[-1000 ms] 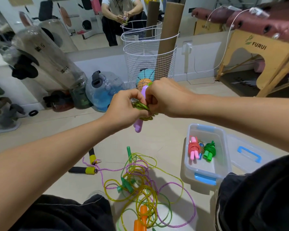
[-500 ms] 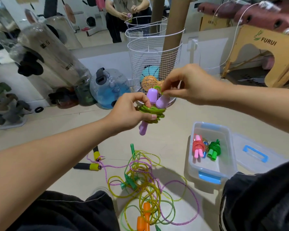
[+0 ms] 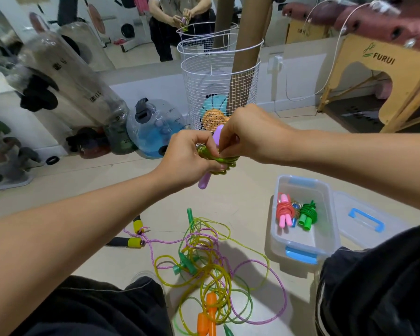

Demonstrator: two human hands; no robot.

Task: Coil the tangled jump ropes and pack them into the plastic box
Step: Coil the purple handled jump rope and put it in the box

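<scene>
**Tucking the Rope End So the Bundle Stays Tight**

The left hand (image 3: 188, 161) has its fingers curled round a small bundle, the green rope with purple handles (image 3: 217, 151). It is held up in the air, above the floor and well apart from the plastic box (image 3: 323, 190). The right hand (image 3: 250, 137) pinches at the top of the bundle, right by the upper purple handle. Exactly what its fingertips hold is hidden behind the hand.

This looks like the last part of winding this rope. To do it well, the left hand should squeeze the loops so none slip out. The right hand should pull the loose end snug and tuck it under a loop. Pulling too hard could make the slick cord pop off the handles.

The green cord is thin, shiny and see-through, like plastic tubing. The handles are smooth, round and soft purple, shaped like short sticks with rounded tips.

The box is clear plastic with blue clips, and its lid (image 3: 364, 217) lies just beside it. Inside sit a pink coiled rope (image 3: 284, 212) and a dark green coiled rope (image 3: 308, 213), side by side.

On the floor (image 3: 240, 197) near the knees lies a tangled pile of ropes (image 3: 204, 263), with yellow and green shiny cords and a purple woven one, plus orange and green handles. These are not yet sorted.
</scene>
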